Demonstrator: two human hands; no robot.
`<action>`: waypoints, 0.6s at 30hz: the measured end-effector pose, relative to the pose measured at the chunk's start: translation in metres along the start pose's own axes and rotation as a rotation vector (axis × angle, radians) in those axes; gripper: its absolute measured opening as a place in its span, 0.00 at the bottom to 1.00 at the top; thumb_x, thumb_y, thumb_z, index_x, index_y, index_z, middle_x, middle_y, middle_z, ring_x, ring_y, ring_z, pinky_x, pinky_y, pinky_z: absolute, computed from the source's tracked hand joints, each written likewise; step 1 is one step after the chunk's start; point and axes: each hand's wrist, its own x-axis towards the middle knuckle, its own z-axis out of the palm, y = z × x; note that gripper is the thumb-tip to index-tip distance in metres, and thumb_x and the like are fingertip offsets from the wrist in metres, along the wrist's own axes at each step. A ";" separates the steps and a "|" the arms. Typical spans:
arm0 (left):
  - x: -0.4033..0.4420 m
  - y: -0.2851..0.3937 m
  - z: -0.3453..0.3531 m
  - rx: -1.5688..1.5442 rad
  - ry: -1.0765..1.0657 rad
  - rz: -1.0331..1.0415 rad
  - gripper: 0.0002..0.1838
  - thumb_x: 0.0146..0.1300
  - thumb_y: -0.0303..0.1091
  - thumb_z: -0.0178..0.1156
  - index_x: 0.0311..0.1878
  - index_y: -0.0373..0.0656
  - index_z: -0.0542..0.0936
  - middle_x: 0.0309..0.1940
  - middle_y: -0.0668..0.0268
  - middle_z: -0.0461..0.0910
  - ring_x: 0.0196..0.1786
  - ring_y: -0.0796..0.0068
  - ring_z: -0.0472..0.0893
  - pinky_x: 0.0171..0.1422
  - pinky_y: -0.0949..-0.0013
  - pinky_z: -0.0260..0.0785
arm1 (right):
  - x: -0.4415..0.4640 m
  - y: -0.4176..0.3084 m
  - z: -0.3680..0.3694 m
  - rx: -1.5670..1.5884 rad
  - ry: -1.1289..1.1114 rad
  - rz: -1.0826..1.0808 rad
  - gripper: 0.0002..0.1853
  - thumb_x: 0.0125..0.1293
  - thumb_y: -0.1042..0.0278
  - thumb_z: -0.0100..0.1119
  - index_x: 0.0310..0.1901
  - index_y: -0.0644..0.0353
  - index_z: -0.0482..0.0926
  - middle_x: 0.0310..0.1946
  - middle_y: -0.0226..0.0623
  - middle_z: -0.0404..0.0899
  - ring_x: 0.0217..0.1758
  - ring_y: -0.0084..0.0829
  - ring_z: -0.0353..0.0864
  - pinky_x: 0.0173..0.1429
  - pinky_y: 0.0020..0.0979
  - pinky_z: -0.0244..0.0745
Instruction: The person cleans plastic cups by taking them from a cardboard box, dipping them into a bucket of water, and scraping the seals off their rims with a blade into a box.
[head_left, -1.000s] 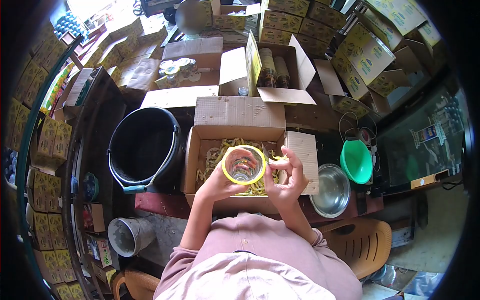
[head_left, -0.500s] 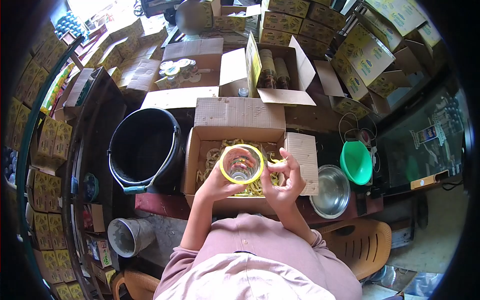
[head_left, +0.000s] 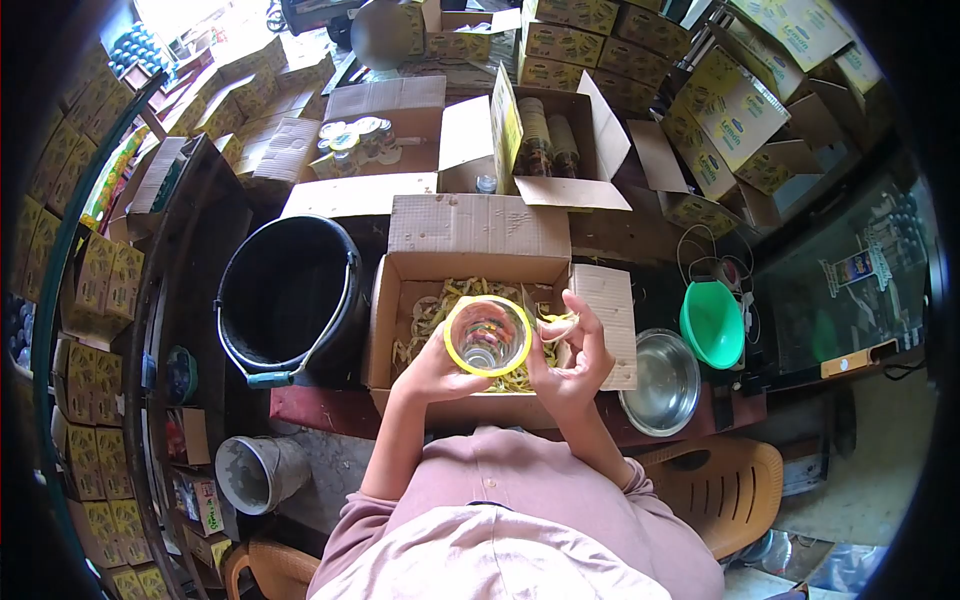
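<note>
My left hand (head_left: pixel 440 362) is wrapped round a clear cup (head_left: pixel 487 338) with a yellow rim and coloured print on its wall. The cup's open mouth faces me. At its right side my right hand (head_left: pixel 572 360) is closed, with a curled yellow strip (head_left: pixel 558 320) between its fingers. A thin dark sliver, perhaps a blade, shows between this hand and the rim; I cannot tell what it is. Under both hands stands an open cardboard box (head_left: pixel 480 268) with many loose yellow strips (head_left: pixel 425 325) in it.
A black bucket (head_left: pixel 228 330) stands left of the box. On the right are a metal bowl (head_left: pixel 662 385) and a green bowl (head_left: pixel 712 325). Behind, open cartons hold round-lidded containers (head_left: pixel 345 138) and stacked cups (head_left: pixel 535 140). A grey bucket (head_left: pixel 250 475) sits lower left, near a chair (head_left: pixel 715 490).
The cup has shifted slightly to the right and down, tilting a little. My right hand has moved slightly right, and the yellow strip in it now curls farther out.
</note>
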 end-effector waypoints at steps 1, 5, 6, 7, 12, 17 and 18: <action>0.000 -0.001 0.000 -0.038 0.007 0.010 0.31 0.40 0.25 0.64 0.52 0.38 0.65 0.46 0.63 0.69 0.48 0.74 0.72 0.53 0.71 0.66 | -0.001 0.001 0.001 0.023 0.004 0.001 0.30 0.43 0.82 0.64 0.53 0.64 0.67 0.22 0.36 0.79 0.27 0.26 0.81 0.37 0.24 0.74; 0.002 -0.003 0.001 -0.040 0.077 0.006 0.32 0.38 0.26 0.68 0.50 0.39 0.67 0.46 0.64 0.69 0.48 0.75 0.72 0.53 0.72 0.66 | -0.004 -0.004 0.000 0.008 -0.005 0.009 0.31 0.44 0.82 0.64 0.54 0.65 0.66 0.23 0.37 0.79 0.28 0.25 0.81 0.37 0.23 0.73; 0.002 -0.002 0.003 -0.015 0.089 -0.028 0.33 0.36 0.28 0.70 0.50 0.40 0.68 0.46 0.65 0.68 0.49 0.75 0.71 0.53 0.72 0.66 | -0.005 -0.004 0.000 0.009 -0.007 0.008 0.30 0.45 0.82 0.64 0.53 0.65 0.66 0.23 0.38 0.79 0.28 0.25 0.81 0.37 0.23 0.73; 0.002 -0.001 0.003 0.010 0.102 -0.062 0.33 0.35 0.30 0.71 0.49 0.40 0.68 0.45 0.65 0.68 0.50 0.74 0.70 0.53 0.72 0.66 | -0.005 -0.004 0.000 0.011 -0.009 0.007 0.30 0.45 0.82 0.64 0.53 0.65 0.66 0.23 0.38 0.79 0.28 0.25 0.81 0.37 0.23 0.73; 0.002 0.004 0.006 0.029 0.050 -0.073 0.31 0.35 0.27 0.71 0.47 0.41 0.70 0.43 0.65 0.69 0.48 0.75 0.71 0.52 0.73 0.67 | 0.000 -0.007 -0.002 0.051 -0.014 0.011 0.30 0.45 0.82 0.64 0.53 0.65 0.66 0.23 0.38 0.79 0.28 0.25 0.81 0.36 0.22 0.73; 0.004 0.004 0.002 -0.029 0.020 -0.078 0.31 0.35 0.25 0.70 0.48 0.41 0.70 0.43 0.66 0.69 0.48 0.75 0.71 0.51 0.72 0.67 | -0.002 -0.006 -0.002 0.037 -0.024 0.008 0.30 0.46 0.82 0.64 0.54 0.65 0.66 0.23 0.37 0.78 0.29 0.25 0.81 0.35 0.22 0.73; 0.004 0.005 0.003 -0.020 -0.006 -0.085 0.31 0.35 0.25 0.70 0.48 0.41 0.70 0.44 0.66 0.69 0.48 0.74 0.71 0.52 0.72 0.67 | -0.002 -0.005 -0.003 0.042 -0.027 0.014 0.30 0.45 0.82 0.64 0.53 0.65 0.66 0.23 0.37 0.78 0.29 0.24 0.81 0.35 0.22 0.73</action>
